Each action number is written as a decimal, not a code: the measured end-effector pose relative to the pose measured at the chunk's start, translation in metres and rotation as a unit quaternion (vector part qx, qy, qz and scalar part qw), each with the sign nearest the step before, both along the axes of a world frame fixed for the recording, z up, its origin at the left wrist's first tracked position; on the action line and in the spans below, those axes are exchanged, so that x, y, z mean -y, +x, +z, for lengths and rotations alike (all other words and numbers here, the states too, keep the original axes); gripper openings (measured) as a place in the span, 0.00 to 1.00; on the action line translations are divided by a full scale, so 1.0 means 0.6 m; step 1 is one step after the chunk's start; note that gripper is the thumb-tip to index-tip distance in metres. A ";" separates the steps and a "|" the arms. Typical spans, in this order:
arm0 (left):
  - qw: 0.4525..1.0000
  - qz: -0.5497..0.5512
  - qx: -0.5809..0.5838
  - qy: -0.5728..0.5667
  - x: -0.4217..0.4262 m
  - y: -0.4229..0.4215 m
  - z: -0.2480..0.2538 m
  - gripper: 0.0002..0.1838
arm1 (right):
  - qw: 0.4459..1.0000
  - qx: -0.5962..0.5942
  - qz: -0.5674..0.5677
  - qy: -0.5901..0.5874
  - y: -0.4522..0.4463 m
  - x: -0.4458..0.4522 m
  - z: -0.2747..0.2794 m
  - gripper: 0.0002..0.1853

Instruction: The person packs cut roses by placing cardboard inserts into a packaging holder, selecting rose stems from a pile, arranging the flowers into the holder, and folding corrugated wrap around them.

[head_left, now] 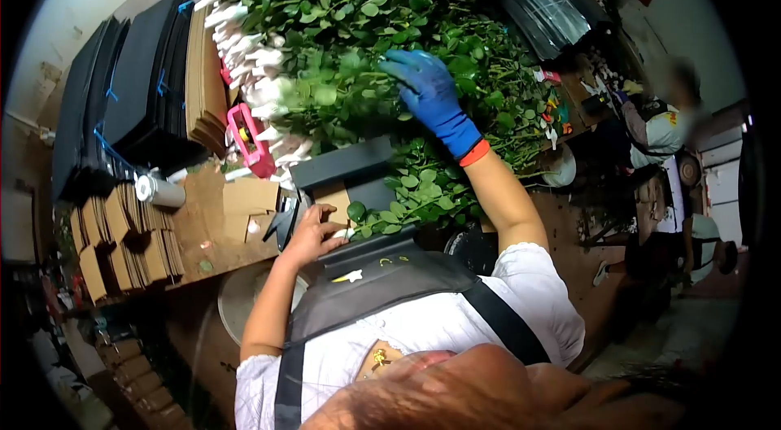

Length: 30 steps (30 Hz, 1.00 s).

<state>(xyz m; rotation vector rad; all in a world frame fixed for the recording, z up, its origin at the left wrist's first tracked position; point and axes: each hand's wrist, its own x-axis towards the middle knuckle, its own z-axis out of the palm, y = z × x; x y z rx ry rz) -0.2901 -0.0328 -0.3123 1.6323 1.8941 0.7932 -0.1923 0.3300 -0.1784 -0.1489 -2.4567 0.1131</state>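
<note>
My bare left hand (311,236) rests at the edge of a dark grey sheet box (346,163) with a brown cardboard piece in it. Its fingers are apart and stretched toward a small white bud tip (347,233). Leafy rose stems (407,206) lie to the right of that hand, along the box. My right hand (427,92), in a blue glove with an orange cuff, reaches over the big pile of green-leaved roses (350,11). Its fingers are extended over the leaves and nothing shows in them. White-wrapped flower heads (256,76) line the pile's left side.
A pink tape dispenser (254,145), a white can (160,192) and folded cardboard pieces (130,251) are on the left. Behind them stand black sheets (150,76). More dark plastic sheets (545,3) lie at the upper right. Other people (659,133) are at the far right.
</note>
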 end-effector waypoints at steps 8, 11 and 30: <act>1.000 0.004 0.018 -0.010 0.003 0.000 0.008 0.18 | 0.996 0.082 0.028 0.035 0.106 0.115 0.090 0.29; 0.997 0.023 0.022 -0.066 -0.001 0.000 0.009 0.40 | 0.956 0.286 0.035 0.056 0.147 0.142 0.050 0.23; 0.987 0.076 0.140 0.024 -0.004 0.007 -0.003 0.14 | 0.942 0.279 -0.178 0.055 0.073 -0.077 -0.137 0.17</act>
